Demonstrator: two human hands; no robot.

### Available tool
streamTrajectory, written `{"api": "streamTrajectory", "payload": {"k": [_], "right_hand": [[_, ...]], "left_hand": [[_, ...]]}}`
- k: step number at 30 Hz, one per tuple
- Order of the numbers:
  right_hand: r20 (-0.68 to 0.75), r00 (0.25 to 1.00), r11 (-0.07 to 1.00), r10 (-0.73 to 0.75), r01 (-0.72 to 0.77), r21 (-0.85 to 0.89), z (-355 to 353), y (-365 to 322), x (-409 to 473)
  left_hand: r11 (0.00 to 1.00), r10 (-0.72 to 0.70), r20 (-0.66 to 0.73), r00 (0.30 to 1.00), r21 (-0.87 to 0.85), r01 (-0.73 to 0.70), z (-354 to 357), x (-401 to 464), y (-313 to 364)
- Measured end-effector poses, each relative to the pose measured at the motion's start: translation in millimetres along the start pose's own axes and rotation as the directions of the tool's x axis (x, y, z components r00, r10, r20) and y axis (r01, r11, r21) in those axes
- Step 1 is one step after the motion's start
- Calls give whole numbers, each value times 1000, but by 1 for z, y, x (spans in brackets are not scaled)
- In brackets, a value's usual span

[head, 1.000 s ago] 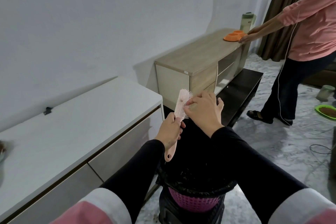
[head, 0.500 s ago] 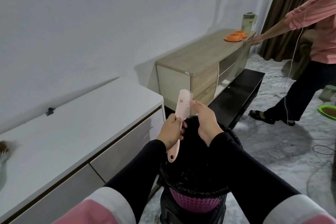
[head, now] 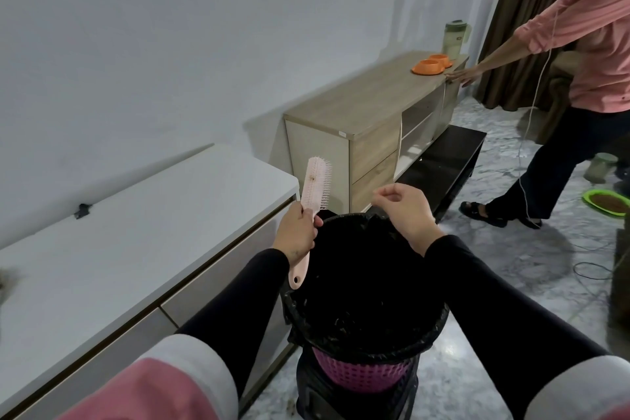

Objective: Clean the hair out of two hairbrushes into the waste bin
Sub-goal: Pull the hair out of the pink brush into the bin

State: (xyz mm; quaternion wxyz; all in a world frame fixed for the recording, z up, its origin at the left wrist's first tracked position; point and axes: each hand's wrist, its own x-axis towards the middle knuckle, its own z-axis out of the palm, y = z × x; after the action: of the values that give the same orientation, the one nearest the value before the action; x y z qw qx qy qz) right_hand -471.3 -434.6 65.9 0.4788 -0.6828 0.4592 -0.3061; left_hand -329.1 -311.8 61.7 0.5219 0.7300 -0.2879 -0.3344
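A pink hairbrush [head: 315,186] stands upright, bristles facing right, with my left hand [head: 296,232] gripping its handle at the left rim of the waste bin [head: 368,339]. The bin is a pink basket lined with a black bag, directly below my arms. My right hand [head: 405,211] hovers over the bin's far side, apart from the brush. Its thumb and forefinger pinch together, as if on a few strands of hair too fine to see clearly. A blurred object [head: 5,280] lies at the far left edge of the white cabinet; I cannot tell what it is.
A long white cabinet [head: 136,232] runs along the wall at left. Behind the bin are a wooden cabinet [head: 368,102] with orange bowls [head: 428,66] and a low black table [head: 446,157]. Another person [head: 596,44] stands at right, one hand on the wooden cabinet. A green dish [head: 606,203] and cables lie on the floor.
My right hand has left the brush's bristles and moved right, over the bin, with fingertips pinched. The left hand still holds the brush upright. The other person has stepped back to the right.
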Motion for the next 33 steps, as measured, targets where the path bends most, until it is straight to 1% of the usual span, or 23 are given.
{"api": "streamTrajectory", "payload": {"k": [2,3,6,8,9,11,13,15,17,18,19,20,21,22,23,24,26,28,30,33], "right_hand": [[16,999,954,-38,41,-298,-4,6,2],[50,998,915,-45,61,-400,-7,7,2],[187,982,804,5,107,-585,-18,3,1],[179,984,751,-5,122,-649,-22,0,2],[131,990,735,-48,124,-666,-24,-2,3],[36,993,746,-116,111,-657,-24,-8,4],[26,993,794,-118,110,-598,-20,-9,5],[69,989,887,-128,145,-439,-14,-14,5],[118,984,968,-135,156,-195,-9,-23,3],[147,983,990,-113,123,-64,-7,-28,-1],[192,980,998,-59,51,44,-4,-31,-3],[262,965,991,10,-45,125,-2,-35,-6],[343,937,979,71,-132,157,1,-34,-7],[412,904,971,113,-188,147,4,-33,-8],[450,882,973,143,-208,99,6,-29,-9],[446,884,983,138,-177,47,9,-26,-9],[366,930,998,35,-12,-65,13,-22,-9],[280,957,981,-76,122,-150,14,-18,-7],[234,965,979,-119,153,-133,12,-16,-3],[189,978,993,-94,105,-52,9,-14,0]], "left_hand": [[1000,4,0,1000,-6,-4,-1,1,2],[1000,7,4,1000,-14,-7,-1,0,3],[1000,11,19,1000,-21,-10,2,-1,5],[1000,-3,35,999,-31,4,3,-2,7],[1000,-11,45,999,-28,13,4,-3,7],[1000,-6,60,998,-9,6,6,-4,6],[1000,21,72,997,16,-22,8,-5,4],[997,45,71,996,66,-49,11,-4,2],[991,64,68,996,114,-72,13,-3,2],[990,69,76,995,117,-77,14,-3,2],[990,73,89,993,111,-82,14,-4,3],[991,76,102,992,106,-87,15,-4,3],[989,82,110,990,110,-95,15,-5,3],[985,95,114,989,130,-110,15,-5,4],[978,114,116,987,159,-132,16,-6,3],[971,130,119,984,187,-151,15,-5,2],[965,136,133,982,207,-161,15,-6,1],[977,103,149,983,172,-128,15,-8,3],[989,76,145,986,115,-93,15,-8,4],[997,54,115,992,41,-59,15,-7,4]]}}
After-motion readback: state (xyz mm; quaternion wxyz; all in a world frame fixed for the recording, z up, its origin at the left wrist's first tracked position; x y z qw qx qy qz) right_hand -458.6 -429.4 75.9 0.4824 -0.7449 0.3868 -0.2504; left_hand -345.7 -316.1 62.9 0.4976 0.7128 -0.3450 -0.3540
